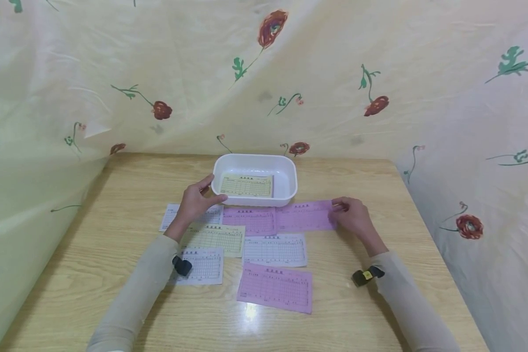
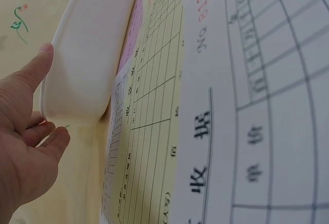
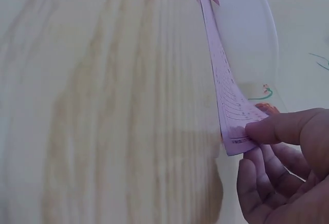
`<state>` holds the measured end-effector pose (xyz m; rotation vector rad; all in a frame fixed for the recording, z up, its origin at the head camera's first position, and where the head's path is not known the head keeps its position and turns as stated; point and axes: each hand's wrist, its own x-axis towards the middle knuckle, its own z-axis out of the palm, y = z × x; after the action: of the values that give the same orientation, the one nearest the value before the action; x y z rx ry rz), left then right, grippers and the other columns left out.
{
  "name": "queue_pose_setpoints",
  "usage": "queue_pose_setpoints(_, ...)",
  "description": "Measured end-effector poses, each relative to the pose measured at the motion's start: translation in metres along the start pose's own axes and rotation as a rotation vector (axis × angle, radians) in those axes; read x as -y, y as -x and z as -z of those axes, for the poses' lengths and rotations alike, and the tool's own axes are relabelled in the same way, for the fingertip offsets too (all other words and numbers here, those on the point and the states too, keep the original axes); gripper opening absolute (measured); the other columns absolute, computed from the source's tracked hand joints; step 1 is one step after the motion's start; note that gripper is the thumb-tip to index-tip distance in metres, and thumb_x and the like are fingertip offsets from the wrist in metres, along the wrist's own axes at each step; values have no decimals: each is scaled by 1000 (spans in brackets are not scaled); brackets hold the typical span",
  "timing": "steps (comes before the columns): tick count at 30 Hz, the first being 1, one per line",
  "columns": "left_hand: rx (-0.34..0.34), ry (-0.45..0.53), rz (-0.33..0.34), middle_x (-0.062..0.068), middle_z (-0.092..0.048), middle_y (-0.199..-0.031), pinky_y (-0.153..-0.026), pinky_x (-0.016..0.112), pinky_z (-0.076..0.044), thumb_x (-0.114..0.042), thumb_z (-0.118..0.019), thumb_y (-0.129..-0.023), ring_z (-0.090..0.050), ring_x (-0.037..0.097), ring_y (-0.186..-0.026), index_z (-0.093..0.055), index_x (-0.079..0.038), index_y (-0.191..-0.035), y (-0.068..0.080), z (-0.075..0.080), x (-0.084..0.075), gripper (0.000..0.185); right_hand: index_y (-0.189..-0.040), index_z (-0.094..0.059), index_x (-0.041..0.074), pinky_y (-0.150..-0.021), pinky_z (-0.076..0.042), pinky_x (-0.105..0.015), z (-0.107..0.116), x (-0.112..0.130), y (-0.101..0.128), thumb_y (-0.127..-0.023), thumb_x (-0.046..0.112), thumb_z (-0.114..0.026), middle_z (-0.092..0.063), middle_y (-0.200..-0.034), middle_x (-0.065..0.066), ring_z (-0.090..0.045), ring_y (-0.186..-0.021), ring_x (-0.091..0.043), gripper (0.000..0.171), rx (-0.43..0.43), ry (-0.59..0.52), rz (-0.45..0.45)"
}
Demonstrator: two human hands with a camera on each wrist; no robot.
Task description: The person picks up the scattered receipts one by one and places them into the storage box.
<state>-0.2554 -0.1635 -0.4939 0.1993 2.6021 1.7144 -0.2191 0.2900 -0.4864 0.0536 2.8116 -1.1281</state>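
Note:
A white plastic tray (image 1: pixel 290 188) stands near the back of the table, a yellow receipt slip (image 1: pixel 246 187) inside. My left hand (image 1: pixel 194 203) holds the tray by its left corner, with the thumb along the near rim. In the left wrist view, the fingers of my left hand (image 2: pixel 31 121) are at the tray's edge (image 2: pixel 85 54). My right hand (image 1: pixel 353 217) pinches the right end of a pink receipt slip (image 1: pixel 305 216) in front of the tray. The right wrist view shows that pink slip (image 3: pixel 229 100) bending upward between thumb and fingers.
Around the tray's front lie another pink slip (image 1: pixel 251 222), a white slip (image 1: pixel 169 215), a yellow slip (image 1: pixel 215 239), and two more white slips (image 1: pixel 275 250). A pink slip (image 1: pixel 275 288) is nearest the front. Flowered cloth (image 1: pixel 202 73) hangs behind the wooden table (image 1: pixel 334 313).

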Motion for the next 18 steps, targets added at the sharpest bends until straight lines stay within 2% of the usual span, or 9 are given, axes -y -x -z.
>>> queue_pose_setpoints(3, 2, 1, -2, 10, -35, -163, -121, 38, -39, -36, -88, -82, -35, 26, -150, -39, -2, -155, 1, 1, 0, 94, -130, -63, -7, -88, -60, -45, 3, -3, 1, -94, 11, -68, -68, -119, -26, -64, -106, -38, 41, 7, 17, 15)
queue_pose_setpoints(9, 8, 1, 17, 9, -35, -164, -122, 38, -39, -37, -88, -82, -36, 27, -150, -39, -4, -156, 1, 1, -1, 95, -128, -66, -7, -86, -61, -44, 10, -7, 3, -95, 12, -68, -69, -119, -27, -66, -106, -40, 37, -10, 40, 62)
queue_pose_setpoints(14, 10, 6, 51, 7, -34, -164, -122, 37, -38, -36, -88, -81, -36, 26, -150, -39, -6, -156, 0, 1, -4, 95, -130, -64, -6, -92, -60, -49, 18, -5, 7, -97, 15, -68, -67, -123, -28, -66, -109, -40, 40, 7, 41, 40)
queue_pose_setpoints(18, 15, 9, 52, 8, -34, -164, -122, 36, -38, -36, -88, -81, -35, 26, -150, -38, -6, -157, -1, 1, -4, 95, -133, -61, -6, -94, -60, -50, 24, -3, 11, -97, 15, -69, -66, -126, -29, -65, -112, -41, 42, 18, 17, 37)
